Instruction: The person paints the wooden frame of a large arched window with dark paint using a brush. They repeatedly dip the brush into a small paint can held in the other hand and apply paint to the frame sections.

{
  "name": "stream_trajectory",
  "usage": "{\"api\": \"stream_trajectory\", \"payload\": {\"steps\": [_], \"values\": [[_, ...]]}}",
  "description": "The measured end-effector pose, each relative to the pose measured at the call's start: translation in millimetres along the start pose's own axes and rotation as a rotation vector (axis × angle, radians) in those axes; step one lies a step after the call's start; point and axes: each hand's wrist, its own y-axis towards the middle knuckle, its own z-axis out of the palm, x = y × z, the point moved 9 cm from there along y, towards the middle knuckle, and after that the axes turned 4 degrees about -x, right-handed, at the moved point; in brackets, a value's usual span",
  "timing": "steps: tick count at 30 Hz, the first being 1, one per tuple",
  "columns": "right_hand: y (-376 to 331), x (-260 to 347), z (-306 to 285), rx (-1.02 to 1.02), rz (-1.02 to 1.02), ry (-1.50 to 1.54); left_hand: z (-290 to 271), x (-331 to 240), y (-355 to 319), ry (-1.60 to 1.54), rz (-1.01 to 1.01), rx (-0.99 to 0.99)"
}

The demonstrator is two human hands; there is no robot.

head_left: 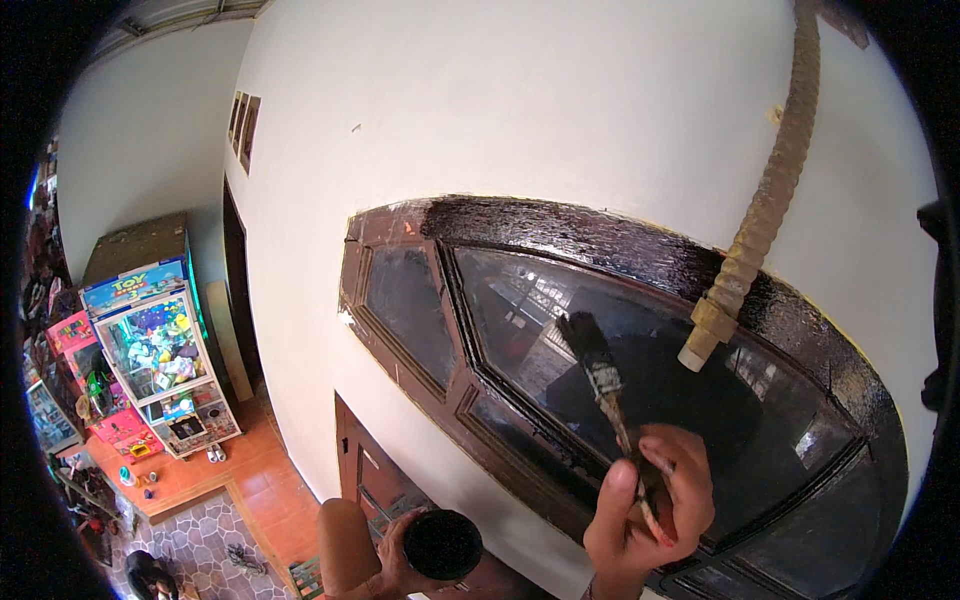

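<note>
My right hand [660, 500] grips a paintbrush [612, 400] by its handle, the dark bristles pointing up in front of the glass. My left hand [395, 553] is wrapped around a round container [443, 545] whose inside looks black; its contents cannot be made out. Before me is an arched wooden window frame [570, 230] with several glass panes [520, 300]. Glossy dark brown paint covers much of its upper curve, while the left end looks lighter and duller. The bristles appear apart from the wood.
A ribbed tan pole [765, 200] slants down across the window's right side. Around the frame runs a white wall [500, 110]. Below are a brown door frame [370, 460], a claw machine [155, 345] full of toys, slippers [216, 453] and orange floor tiles [265, 465], far beneath me.
</note>
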Motion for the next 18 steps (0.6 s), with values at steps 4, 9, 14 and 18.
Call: {"api": "stream_trajectory", "payload": {"steps": [4,9,14,18], "values": [[3.8,-2.4,14.6,-0.014,-0.036,-0.109,10.8,25.5,-26.4,0.036,0.022,0.113],[4.9,-1.3,36.5,0.026,-0.094,-0.124,21.4,41.6,-38.8,0.059,0.066,0.190],[7.0,-4.1,46.4,0.037,-0.144,-0.173,27.9,46.5,-42.3,0.065,0.109,0.235],[6.3,-9.6,48.5,0.012,-0.106,-0.136,30.1,49.8,-44.2,0.059,0.082,0.226]]}}
